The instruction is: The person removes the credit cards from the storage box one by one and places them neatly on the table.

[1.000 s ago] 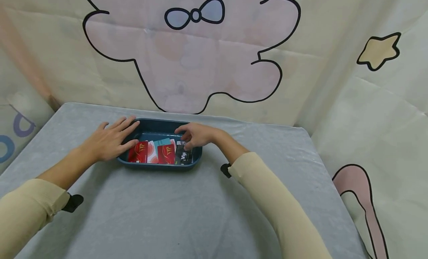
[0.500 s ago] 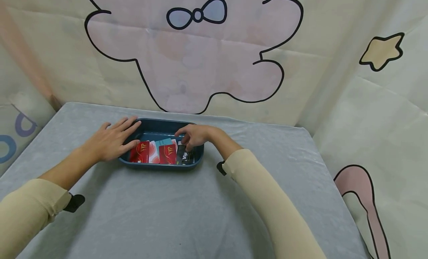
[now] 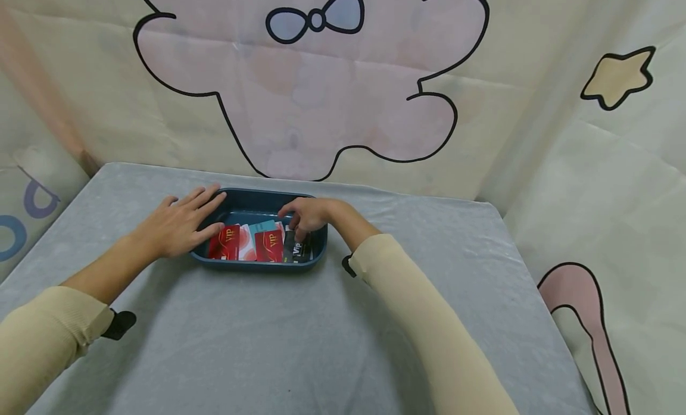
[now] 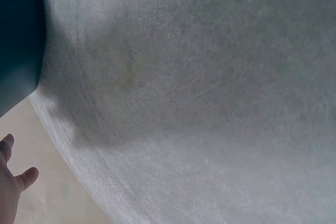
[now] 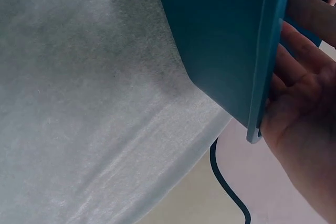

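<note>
A dark blue rectangular tray stands on the table and holds several overlapping cards. Among them are a left red VIP card, a middle red VIP card, a pink-and-white card, a teal card and a black VIP card at the right. My left hand rests on the tray's left rim with fingers spread. My right hand reaches over the right rim, bent fingers pointing down at the black card. Its fingertips are too small and partly hidden to show a pinch.
A grey cloth covers the table, whose back edge meets a cartoon-printed curtain. More printed curtain hangs at both sides. In the right wrist view the tray's outer wall rises beside the hand.
My right forearm and sleeve have shifted to the left, while the right fingers stay over the black card, slightly lower against it. The left hand keeps its place on the rim.
</note>
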`<state>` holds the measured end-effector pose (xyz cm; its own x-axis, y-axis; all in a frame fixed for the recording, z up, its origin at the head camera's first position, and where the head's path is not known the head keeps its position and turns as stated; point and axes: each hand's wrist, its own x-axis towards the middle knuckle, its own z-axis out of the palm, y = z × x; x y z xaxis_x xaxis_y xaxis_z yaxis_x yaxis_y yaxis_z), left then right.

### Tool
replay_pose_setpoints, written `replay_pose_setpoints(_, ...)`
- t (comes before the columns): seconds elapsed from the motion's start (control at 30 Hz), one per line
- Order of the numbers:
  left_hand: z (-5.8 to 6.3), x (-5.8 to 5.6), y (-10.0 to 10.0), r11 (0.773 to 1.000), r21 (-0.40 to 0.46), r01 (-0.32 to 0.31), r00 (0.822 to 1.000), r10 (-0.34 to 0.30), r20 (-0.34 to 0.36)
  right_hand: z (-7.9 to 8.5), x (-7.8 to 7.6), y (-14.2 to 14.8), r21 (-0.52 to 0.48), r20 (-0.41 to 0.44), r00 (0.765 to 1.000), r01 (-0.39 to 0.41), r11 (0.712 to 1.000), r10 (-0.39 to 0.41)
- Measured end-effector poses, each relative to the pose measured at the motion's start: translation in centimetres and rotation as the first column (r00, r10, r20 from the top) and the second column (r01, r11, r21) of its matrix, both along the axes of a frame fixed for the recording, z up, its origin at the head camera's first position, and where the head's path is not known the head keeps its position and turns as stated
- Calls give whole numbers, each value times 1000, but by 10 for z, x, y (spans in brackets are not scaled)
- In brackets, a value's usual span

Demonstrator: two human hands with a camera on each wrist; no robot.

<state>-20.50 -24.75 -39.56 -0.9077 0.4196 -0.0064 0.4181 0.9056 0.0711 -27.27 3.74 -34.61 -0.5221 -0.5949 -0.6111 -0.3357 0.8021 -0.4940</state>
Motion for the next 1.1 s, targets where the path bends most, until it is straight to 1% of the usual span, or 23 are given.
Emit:
replay_pose_setpoints(0.17, 1, 0, 0, 1000, 11, -1, 1000, 2, -3, 1, 1, -2, 4, 4, 1000, 6, 1000, -6)
replay_pose_setpoints(0.67, -2, -2, -2, 1000, -22, 0, 1000, 1, 23, -2, 2, -8, 49, -42, 999, -25, 999, 27)
replay_pose_setpoints(0.87, -2, -2, -1, 1000, -22, -6, 1000, 7, 27, -3, 1, -10, 35, -31, 998, -54, 998, 55)
replay_pose_setpoints(1.1, -1, -2, 1, 1000, -17, -6, 1000, 6, 23, 4, 2, -12, -16, -55, 997, -57, 998, 56)
